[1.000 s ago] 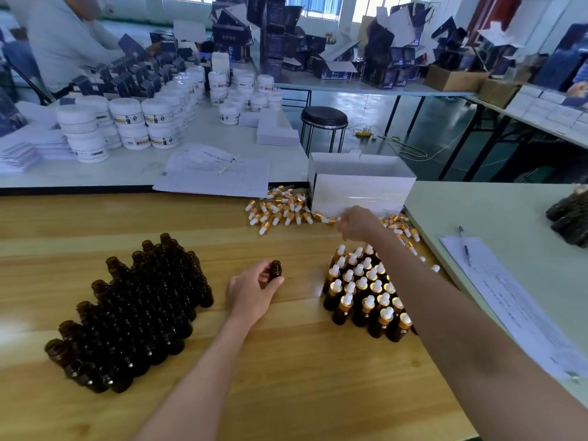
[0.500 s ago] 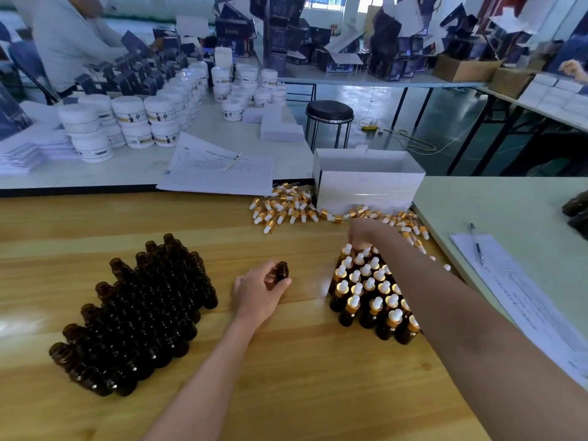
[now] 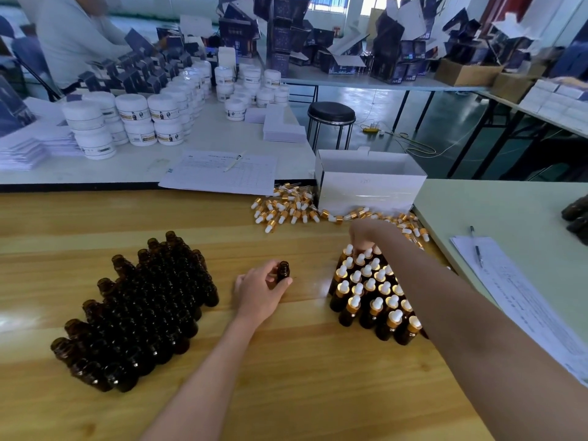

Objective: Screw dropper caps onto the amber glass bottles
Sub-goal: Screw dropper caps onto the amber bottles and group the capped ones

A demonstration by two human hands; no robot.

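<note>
Amber bottle [image 3: 284,272], uncapped and upright, stands near the middle of the wooden desk [image 3: 302,386]. The left hand [image 3: 259,292] grips it, thumb and fingers curled round its lower body, with the open neck showing above them. To its left a dense block of uncapped bottles [image 3: 149,313] stands upright, well apart from the hand. To its right is a tight cluster of capped bottles [image 3: 370,297], each with a gold collar and a white rubber bulb. The right forearm crosses over this cluster. The right hand [image 3: 366,232] hangs at its far edge with fingers curled downward, just above the back row of bulbs. I cannot tell whether those fingers pinch a cap or are closed on nothing. Beyond the hand, loose dropper caps [image 3: 286,211] lie scattered along the far edge of the desk, in front of and beside an open white box [image 3: 369,189]. On the pale desk [image 3: 509,211] to the right lies a printed sheet [image 3: 521,300] with a pen [image 3: 476,246] resting on it.
</note>
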